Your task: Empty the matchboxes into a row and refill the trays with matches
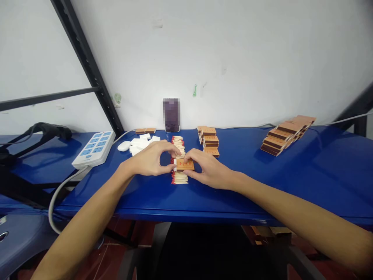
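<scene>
Both my hands meet over a row of red-tipped matches (179,178) lying on the blue table (262,182). My left hand (151,158) and my right hand (208,169) pinch an orange matchbox (184,165) from either side, its white inner tray showing at the left end. The fingers of both hands are curled round the box. More matches (178,142) lie in the same row behind the box.
Stacks of orange matchboxes (209,140) stand just behind my right hand, a larger fanned pile (287,134) at the far right. White inner trays (141,143), a white mouse (124,146), a power strip (93,149) and a phone (171,114) against the wall sit behind.
</scene>
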{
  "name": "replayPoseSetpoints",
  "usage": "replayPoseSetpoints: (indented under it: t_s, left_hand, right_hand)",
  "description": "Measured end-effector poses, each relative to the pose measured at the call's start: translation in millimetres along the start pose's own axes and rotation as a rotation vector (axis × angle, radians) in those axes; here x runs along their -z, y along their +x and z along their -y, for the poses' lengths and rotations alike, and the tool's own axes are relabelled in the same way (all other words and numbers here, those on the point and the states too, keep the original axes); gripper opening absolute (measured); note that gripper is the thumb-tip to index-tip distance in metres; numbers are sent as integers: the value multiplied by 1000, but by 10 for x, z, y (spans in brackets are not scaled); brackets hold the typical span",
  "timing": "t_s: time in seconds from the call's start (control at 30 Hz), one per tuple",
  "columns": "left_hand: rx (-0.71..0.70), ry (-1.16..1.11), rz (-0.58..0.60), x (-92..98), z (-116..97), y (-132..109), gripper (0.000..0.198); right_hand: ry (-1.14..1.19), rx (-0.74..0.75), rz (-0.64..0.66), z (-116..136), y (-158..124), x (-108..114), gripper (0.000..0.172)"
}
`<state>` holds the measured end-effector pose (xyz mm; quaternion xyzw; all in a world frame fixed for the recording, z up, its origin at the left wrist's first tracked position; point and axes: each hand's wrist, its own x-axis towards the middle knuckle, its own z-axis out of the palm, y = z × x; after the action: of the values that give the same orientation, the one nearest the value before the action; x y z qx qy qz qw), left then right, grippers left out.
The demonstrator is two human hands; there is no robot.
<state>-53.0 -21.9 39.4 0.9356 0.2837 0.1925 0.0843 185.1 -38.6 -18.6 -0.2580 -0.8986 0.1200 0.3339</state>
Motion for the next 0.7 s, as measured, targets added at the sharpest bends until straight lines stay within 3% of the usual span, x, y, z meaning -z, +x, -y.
replayPoseSetpoints:
  t_s: [0.47,0.7]
  left_hand:
    - [4,61,67,9,-32,1,33]
    - [11,46,84,-12,-7,-2,39]
  right_hand:
    - [12,-41,33,26,11,21,9]
    - [-44,-50,118,59,46,90,16]
